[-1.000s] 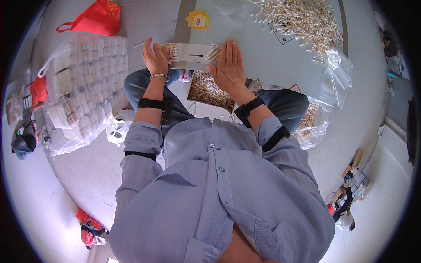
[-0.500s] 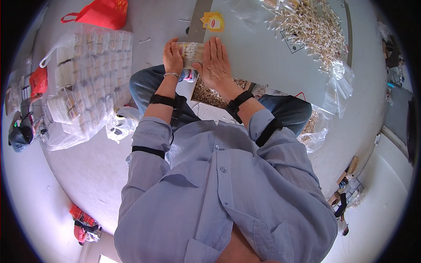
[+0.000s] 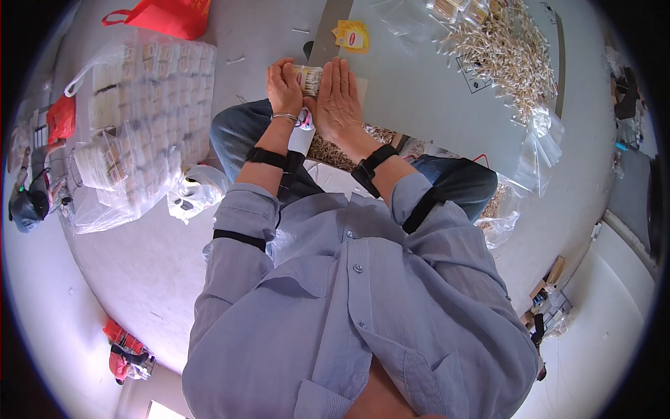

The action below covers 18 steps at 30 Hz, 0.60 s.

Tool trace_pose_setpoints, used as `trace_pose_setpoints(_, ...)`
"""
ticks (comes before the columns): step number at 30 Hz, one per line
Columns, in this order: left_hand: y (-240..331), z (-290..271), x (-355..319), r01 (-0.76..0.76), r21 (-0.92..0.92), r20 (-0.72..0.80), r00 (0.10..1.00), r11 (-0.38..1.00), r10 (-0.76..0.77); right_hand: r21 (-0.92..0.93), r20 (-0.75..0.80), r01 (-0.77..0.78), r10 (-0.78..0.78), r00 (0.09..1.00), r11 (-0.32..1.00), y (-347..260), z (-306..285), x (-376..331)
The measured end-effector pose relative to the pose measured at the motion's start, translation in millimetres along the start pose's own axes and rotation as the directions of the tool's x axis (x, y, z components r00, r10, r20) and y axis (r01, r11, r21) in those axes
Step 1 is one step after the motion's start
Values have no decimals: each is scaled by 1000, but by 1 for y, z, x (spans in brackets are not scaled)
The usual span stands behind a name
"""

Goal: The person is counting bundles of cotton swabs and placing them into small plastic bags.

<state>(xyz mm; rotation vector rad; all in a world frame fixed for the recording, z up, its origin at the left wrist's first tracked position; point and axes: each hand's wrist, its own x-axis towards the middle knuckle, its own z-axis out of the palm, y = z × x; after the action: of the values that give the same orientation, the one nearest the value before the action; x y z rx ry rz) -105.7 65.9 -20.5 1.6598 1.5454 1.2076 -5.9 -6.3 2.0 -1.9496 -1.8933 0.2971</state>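
Between my hands, over the table's left edge, is a clear-wrapped pack of cotton swabs (image 3: pixel 308 82), its white tips showing in a row. My left hand (image 3: pixel 283 89) curls its fingers around the left end of the pack. My right hand (image 3: pixel 339 96) lies flat along the pack's right side, fingers stretched upward and the thumb toward the pack. Part of the pack is hidden behind both hands. Yellow printed cards (image 3: pixel 352 36) lie on the table just beyond my right hand.
A large heap of loose cotton swabs (image 3: pixel 513 59) covers the table's far right, with clear plastic bags (image 3: pixel 541 150) at its edge. An open box of swabs (image 3: pixel 331 152) is below my hands. Left on the floor stand bagged packs (image 3: pixel 150 105) and a red bag (image 3: pixel 164 17).
The pack appears narrower between my hands, which have come slightly closer together, the left shifting right. The whole view has shifted a little.
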Motion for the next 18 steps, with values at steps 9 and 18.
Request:
trace_pose_setpoints(9,9,-2,0,-22,19,14,1000,1000,22,770,-245,-3,300,922,639,1,0,17)
trace_pose_setpoints(18,10,-5,-4,-4,-2,72,997,1000,4,863,-196,-9,353,915,505,-20,7,25)
